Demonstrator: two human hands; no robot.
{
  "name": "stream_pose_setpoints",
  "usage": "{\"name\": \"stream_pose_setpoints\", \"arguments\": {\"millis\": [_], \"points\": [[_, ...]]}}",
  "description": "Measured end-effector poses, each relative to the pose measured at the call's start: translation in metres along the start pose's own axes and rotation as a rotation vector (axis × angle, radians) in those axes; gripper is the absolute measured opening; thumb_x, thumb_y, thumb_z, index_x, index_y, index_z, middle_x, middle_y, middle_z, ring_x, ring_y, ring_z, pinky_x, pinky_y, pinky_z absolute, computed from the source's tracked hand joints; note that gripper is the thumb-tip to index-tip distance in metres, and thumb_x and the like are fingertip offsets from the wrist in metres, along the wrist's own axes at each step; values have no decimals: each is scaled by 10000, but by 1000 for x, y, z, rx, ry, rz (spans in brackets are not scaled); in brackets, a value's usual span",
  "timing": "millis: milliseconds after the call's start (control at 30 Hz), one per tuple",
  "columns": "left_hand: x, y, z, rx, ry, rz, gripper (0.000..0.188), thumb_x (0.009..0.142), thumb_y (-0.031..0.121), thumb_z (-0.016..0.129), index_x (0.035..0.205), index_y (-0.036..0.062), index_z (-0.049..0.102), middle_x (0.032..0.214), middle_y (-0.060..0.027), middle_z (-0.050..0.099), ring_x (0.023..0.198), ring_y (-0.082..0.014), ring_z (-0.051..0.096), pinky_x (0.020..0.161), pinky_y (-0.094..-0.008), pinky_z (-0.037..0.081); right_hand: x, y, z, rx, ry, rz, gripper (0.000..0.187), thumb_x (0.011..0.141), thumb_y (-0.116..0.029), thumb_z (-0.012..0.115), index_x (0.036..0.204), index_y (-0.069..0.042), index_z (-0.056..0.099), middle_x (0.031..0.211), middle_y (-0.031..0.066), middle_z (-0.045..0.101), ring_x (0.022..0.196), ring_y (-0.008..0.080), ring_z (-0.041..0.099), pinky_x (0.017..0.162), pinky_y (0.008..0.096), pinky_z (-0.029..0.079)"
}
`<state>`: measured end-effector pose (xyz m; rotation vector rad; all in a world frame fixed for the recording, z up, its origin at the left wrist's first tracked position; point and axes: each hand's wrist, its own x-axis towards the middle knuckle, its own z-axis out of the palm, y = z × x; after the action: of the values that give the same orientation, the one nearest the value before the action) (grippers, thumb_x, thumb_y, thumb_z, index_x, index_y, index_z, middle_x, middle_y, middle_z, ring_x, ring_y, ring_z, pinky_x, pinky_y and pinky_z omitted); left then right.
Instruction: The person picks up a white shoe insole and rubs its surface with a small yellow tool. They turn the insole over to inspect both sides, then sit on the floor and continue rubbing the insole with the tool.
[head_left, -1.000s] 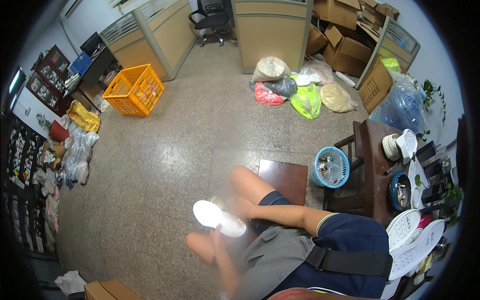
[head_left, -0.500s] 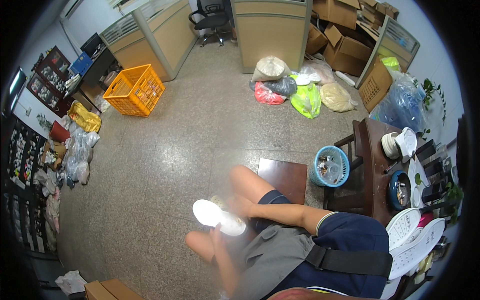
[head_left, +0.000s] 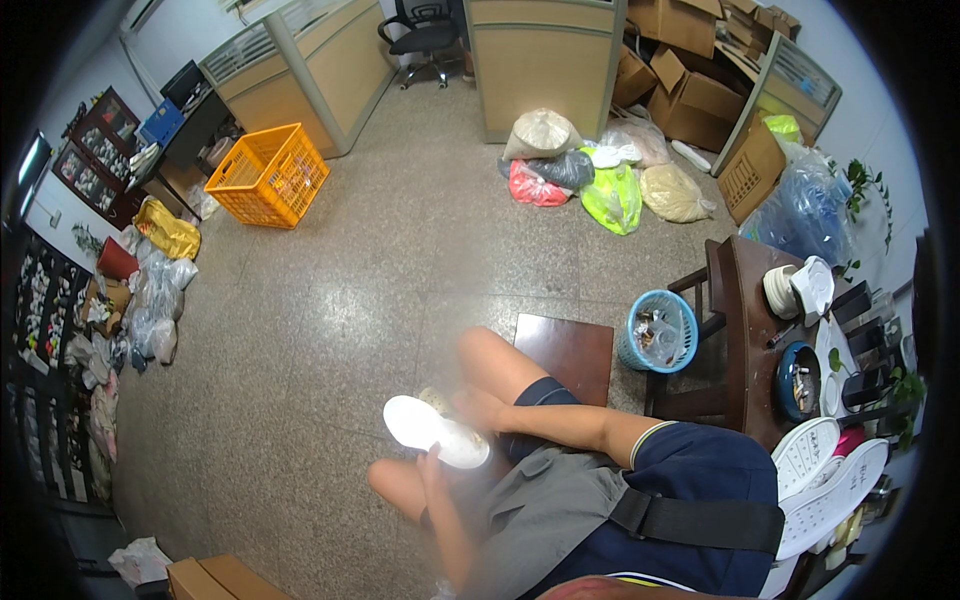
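Note:
A white shoe sole (head_left: 412,424) lies slantwise over my lap, its broad end out to the left. My left hand (head_left: 432,470) is closed on its near edge, around the narrow middle. At the sole's far side is my right hand (head_left: 482,411), close to or touching it. A hazy patch blurs its fingers, so its grip does not show. Just beyond the sole, a small beige piece (head_left: 434,400) peeks out by the right hand; most of it is hidden.
A brown board (head_left: 575,355) and a blue basket (head_left: 660,335) of rubbish are beyond my right leg. At right stands a dark wooden table (head_left: 755,300) with white soles (head_left: 835,495) and an ashtray (head_left: 800,380). Filled bags (head_left: 610,195) and an orange crate (head_left: 270,185) sit farther off.

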<state>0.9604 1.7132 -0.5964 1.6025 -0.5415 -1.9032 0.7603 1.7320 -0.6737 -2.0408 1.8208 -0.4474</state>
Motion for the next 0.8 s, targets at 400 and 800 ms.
{"name": "stream_pose_setpoints", "arguments": {"millis": [400, 800], "points": [[26, -18, -19, 163, 77, 66, 424, 903, 55, 636, 1288, -39, 486, 1169, -131, 611, 1033, -271, 627, 818, -382, 542, 2, -7, -3, 84, 43, -2, 423, 979, -330, 497, 841, 45, 635, 820, 234, 636, 854, 387, 624, 863, 476, 460], [47, -34, -32, 68, -56, 110, 448, 895, 36, 608, 1314, -40, 471, 1203, -158, 604, 1071, -311, 623, 848, -432, 561, 8, -22, -24, 428, 27, 383, 537, 977, -416, 526, 671, 21, 585, 693, 241, 596, 646, 396, 583, 660, 508, 453]]}}
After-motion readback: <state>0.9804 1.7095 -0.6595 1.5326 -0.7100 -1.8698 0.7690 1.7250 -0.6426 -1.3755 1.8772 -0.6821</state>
